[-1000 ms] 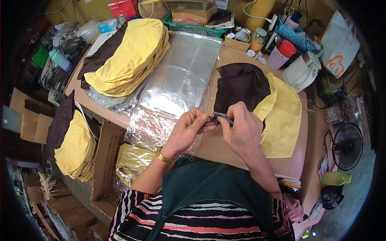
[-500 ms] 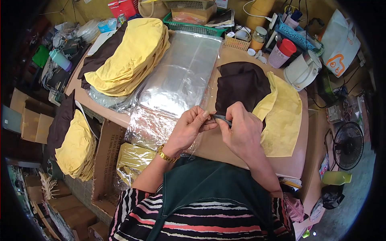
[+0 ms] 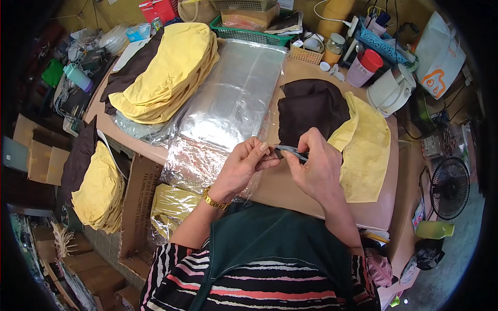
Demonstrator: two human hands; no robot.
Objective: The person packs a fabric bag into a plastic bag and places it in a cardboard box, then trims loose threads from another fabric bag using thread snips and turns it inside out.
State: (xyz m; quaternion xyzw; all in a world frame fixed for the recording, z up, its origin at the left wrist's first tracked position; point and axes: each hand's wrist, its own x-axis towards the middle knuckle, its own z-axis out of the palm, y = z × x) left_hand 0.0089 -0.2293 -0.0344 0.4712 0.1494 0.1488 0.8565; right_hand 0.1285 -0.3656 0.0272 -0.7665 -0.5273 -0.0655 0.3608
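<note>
1. The small dark tool (image 3: 291, 151) is near the centre of the frame, above the table (image 3: 277, 189). It is too small for me to say exactly which kind it is.
2. My right hand (image 3: 319, 163) is closed on this tool, which is pinched between the thumb and the fingers.
3. My left hand (image 3: 246, 161) is just beside the tool's left end, with thumb and fingers brought together. I cannot tell if they grip something very thin. The two hands are near each other, and on my left wrist is a gold-coloured band (image 3: 215, 201).
4. Behind my right hand, right of centre, lies a dark brown cloth (image 3: 311, 111), and a yellow cloth (image 3: 365, 155) touches its right side.
5. At the upper centre, clear plastic sheets (image 3: 233, 93) lie flat and shine. To their left is a thick pile of yellow cloth (image 3: 171, 72).
6. At the upper right stands a white kettle (image 3: 389, 93), near a red cup (image 3: 371, 61).
7. At the right edge there is a black fan (image 3: 450, 187); at the lower left, an open cardboard box (image 3: 137, 217).
</note>
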